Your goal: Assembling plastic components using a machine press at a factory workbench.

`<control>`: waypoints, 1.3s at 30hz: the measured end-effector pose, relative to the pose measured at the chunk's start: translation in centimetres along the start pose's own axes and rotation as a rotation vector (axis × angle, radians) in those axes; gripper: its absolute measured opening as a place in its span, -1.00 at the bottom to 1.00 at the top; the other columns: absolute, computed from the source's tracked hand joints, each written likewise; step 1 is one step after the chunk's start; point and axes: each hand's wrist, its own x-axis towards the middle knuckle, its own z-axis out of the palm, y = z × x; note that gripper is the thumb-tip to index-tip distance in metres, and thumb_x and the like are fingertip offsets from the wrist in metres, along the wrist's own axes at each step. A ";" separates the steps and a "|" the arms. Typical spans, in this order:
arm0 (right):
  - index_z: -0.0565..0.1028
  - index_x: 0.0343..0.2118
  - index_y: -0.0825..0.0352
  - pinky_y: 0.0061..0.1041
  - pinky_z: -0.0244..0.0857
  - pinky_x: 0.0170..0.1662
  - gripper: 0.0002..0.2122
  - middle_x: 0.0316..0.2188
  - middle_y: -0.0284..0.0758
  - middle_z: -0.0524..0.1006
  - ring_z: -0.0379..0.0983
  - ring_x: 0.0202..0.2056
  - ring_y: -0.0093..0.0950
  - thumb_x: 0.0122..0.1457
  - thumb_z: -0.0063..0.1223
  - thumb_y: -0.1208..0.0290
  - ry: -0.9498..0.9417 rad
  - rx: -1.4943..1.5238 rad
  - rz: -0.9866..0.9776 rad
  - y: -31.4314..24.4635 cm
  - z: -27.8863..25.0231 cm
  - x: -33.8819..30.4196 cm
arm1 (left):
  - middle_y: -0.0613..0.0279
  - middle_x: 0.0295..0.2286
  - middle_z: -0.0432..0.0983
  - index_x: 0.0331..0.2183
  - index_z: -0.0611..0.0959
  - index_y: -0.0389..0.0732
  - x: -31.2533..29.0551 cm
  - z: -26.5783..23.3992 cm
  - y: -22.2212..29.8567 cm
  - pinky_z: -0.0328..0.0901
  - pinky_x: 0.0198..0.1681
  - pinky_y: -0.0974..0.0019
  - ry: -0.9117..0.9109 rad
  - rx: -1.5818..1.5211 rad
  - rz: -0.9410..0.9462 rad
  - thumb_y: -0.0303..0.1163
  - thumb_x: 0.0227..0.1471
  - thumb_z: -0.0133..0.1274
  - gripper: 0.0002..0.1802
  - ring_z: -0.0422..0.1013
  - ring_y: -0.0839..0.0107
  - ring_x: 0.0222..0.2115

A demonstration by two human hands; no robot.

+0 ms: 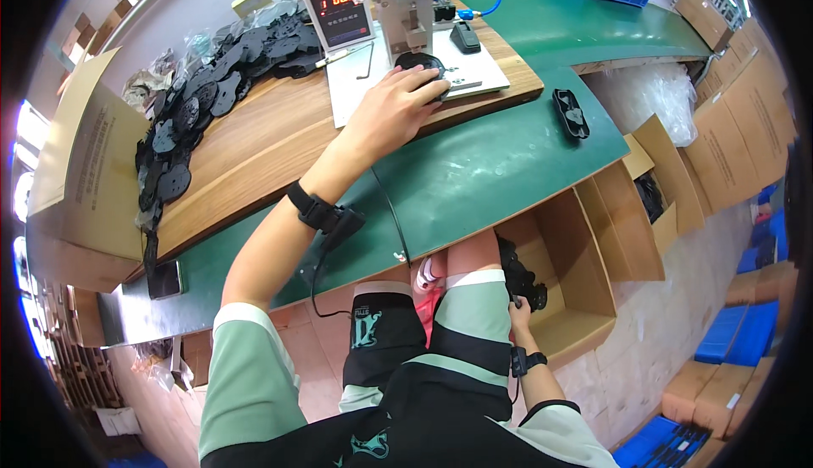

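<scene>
My left hand (pixel 398 105) reaches over the table to a bench press (pixel 408 11). Its fingers curve over a black round plastic part (pixel 417 60) under the press head and hold it against the white base plate (pixel 345 99). Down beside my right thigh, my right hand (pixel 520 314) is at the near side of an open cardboard box (pixel 584 286). Black plastic parts (pixel 518 273) lie there next to its fingers. The fingers are curled around something small and dark, too little of which shows to name. Both wrists wear black straps.
A heap of flat black parts (pixel 216 83) spreads over the wooden board (pixel 246 159). A display box (pixel 336 6) stands left of the press. One elongated black part (pixel 571 114) lies on the green mat (pixel 508 159). A phone (pixel 165 280) lies front left; cartons (pixel 737 129) stand right.
</scene>
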 end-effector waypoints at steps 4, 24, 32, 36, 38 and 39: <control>0.58 -0.05 0.43 -0.43 0.44 -0.18 -0.70 -0.36 -0.28 0.63 0.53 -0.33 -0.47 0.16 0.09 0.46 -0.079 0.026 0.057 2.4 0.4 1.5 | 0.00 0.08 0.55 0.04 0.64 -0.14 0.4 0.6 0.2 0.30 0.27 -0.01 0.008 -0.036 0.026 -0.53 0.09 0.12 -0.56 0.45 -0.04 0.11; 0.50 -0.30 0.40 -0.60 0.34 -0.17 -0.85 -0.20 -0.28 0.44 0.42 -0.22 -0.51 0.26 -0.10 0.75 0.210 0.283 -0.813 -30.6 -9.7 -5.7 | 0.07 0.11 0.49 0.17 0.52 -0.09 -1.0 1.0 0.6 0.23 0.30 -0.13 0.038 -0.067 -0.057 -0.56 0.07 0.11 -0.41 0.39 -0.01 0.16; 0.48 0.12 0.34 -0.26 0.38 0.07 -0.49 0.10 -0.16 0.45 0.39 0.14 -0.15 0.02 0.20 0.67 0.053 -0.181 -1.334 -50.8 -6.2 -8.4 | -0.12 0.07 0.33 0.13 0.45 -0.16 -1.0 0.4 0.9 0.42 0.02 -0.09 0.096 -0.191 -0.137 -0.64 -0.04 0.12 -0.35 0.43 -0.20 0.02; 0.40 0.16 0.38 -0.13 0.31 0.18 -0.41 0.10 -0.14 0.45 0.35 0.18 -0.10 -0.03 0.23 0.63 0.105 -0.441 -1.495 -54.0 -2.2 -4.8 | -0.21 0.05 0.30 0.07 0.39 -0.20 -0.7 1.3 0.4 0.44 -0.06 -0.13 0.165 -0.232 -0.135 -0.65 -0.09 0.14 -0.36 0.43 -0.32 -0.05; 0.42 0.10 0.38 -0.10 0.35 0.14 -0.46 0.05 -0.17 0.48 0.38 0.15 -0.11 -0.05 0.21 0.63 0.107 -0.535 -1.522 -55.2 -1.0 -3.2 | -0.20 0.06 0.28 0.14 0.35 -0.19 -0.4 1.1 0.7 0.46 -0.11 -0.14 0.163 -0.272 -0.129 -0.61 -0.09 0.17 -0.29 0.43 -0.33 -0.07; 0.43 0.07 0.38 -0.12 0.39 0.11 -0.48 0.02 -0.17 0.49 0.40 0.12 -0.12 -0.05 0.21 0.63 0.095 -0.535 -1.463 -55.5 -0.2 -3.0 | -0.18 0.06 0.28 0.14 0.35 -0.19 -0.6 0.9 0.6 0.46 -0.10 -0.13 0.151 -0.292 -0.148 -0.60 -0.08 0.17 -0.29 0.43 -0.32 -0.07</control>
